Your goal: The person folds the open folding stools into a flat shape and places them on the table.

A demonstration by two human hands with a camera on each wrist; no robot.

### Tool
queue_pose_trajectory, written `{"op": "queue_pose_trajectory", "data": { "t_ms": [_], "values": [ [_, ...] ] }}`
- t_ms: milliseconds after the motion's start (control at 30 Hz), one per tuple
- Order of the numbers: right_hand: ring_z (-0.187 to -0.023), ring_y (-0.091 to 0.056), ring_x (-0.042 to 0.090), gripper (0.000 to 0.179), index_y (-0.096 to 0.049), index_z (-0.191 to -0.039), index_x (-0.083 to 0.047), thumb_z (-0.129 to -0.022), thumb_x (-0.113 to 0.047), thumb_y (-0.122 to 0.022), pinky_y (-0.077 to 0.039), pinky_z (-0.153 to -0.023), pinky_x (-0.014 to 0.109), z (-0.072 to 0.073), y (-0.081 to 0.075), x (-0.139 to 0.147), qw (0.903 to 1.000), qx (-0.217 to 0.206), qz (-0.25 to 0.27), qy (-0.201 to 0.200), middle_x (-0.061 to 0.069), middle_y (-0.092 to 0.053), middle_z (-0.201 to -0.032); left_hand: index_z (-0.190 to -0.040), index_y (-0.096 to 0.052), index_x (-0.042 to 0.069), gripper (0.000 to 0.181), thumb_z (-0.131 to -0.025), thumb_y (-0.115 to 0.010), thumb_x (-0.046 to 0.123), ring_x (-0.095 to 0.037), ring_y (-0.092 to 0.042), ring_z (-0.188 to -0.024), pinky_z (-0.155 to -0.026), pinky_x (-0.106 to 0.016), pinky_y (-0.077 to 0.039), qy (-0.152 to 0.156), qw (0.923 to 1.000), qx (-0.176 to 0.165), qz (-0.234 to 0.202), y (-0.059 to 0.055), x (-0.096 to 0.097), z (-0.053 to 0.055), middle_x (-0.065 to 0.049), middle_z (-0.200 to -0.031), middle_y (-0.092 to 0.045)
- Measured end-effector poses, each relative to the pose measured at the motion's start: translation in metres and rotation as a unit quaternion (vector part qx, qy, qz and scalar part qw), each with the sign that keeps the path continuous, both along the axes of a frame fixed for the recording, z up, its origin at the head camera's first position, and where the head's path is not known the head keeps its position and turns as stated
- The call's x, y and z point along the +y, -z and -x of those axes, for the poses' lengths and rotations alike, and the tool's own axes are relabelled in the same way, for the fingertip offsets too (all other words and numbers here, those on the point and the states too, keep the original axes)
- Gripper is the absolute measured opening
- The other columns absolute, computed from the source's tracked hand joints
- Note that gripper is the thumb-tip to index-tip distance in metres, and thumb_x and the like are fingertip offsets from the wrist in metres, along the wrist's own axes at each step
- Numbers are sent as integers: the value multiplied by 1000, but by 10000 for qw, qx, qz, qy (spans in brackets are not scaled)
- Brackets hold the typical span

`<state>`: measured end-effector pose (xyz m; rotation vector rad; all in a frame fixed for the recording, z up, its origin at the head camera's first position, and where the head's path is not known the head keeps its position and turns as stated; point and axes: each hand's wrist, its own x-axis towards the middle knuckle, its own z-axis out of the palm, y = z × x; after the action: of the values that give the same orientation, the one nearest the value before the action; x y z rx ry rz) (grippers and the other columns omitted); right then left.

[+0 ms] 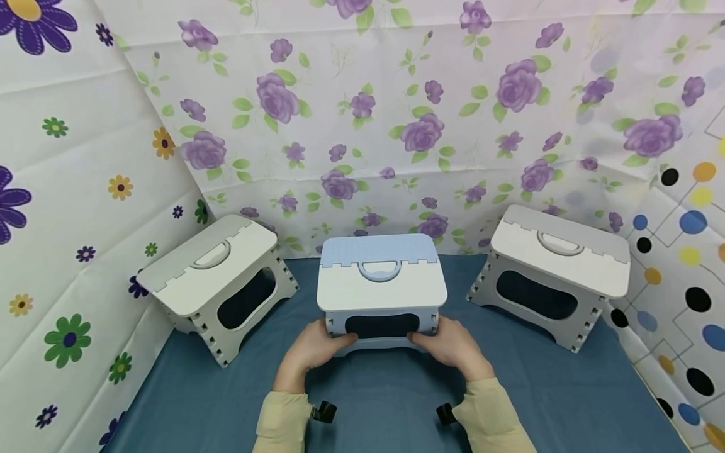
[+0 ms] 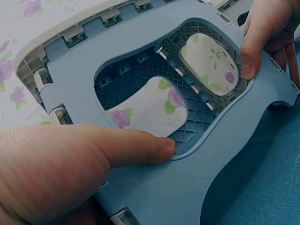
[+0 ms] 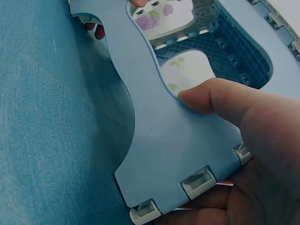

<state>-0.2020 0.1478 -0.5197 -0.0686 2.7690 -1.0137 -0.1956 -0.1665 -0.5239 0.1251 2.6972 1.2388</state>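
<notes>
A blue and white folding step stool [image 1: 382, 286] stands unfolded in the middle, its oval carry handle [image 1: 379, 271] on top. My left hand [image 1: 319, 345] grips its left side, the thumb laid over the blue front panel [image 2: 154, 187] at the opening's edge. On the opposite side my right hand [image 1: 450, 343] holds the stool the same way; in the right wrist view its thumb lies by the opening and its fingers go behind the side hinges [image 3: 199, 183]. Parts of the fingers are hidden behind the stool.
A grey and white folding stool [image 1: 226, 270] stands unfolded at the left, angled inward. Another grey and white stool [image 1: 557, 264] stands at the right. Blue cloth [image 1: 385, 402] covers the table. Behind hangs a flowered curtain [image 1: 351, 126], with patterned sheets at both sides.
</notes>
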Motion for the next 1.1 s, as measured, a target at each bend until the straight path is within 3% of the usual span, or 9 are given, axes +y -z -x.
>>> {"op": "queue_pose_trajectory", "data": {
  "t_ms": [733,1100],
  "values": [
    [-104,-71,31,69,-67,-140,-6,-92,-54,-80,-56,-89,59,-1,-4,-2,9999,-125,98,37,17,-74,-124,-147,-59,3,72,-94,-81,48,-27,-70,-103,-84,-51,-56,95,9998,-160,31,-4,-1,0,-17,-125,-72],
    [-96,-70,26,65,-72,-130,-5,-89,-54,-85,-57,-85,54,2,-1,-2,9997,-82,205,111,15,-76,-118,-148,-58,3,75,-94,-80,49,-29,-69,-108,-87,-52,-56,200,9997,-116,-26,-2,-3,2,-19,-129,-70]
  ]
}}
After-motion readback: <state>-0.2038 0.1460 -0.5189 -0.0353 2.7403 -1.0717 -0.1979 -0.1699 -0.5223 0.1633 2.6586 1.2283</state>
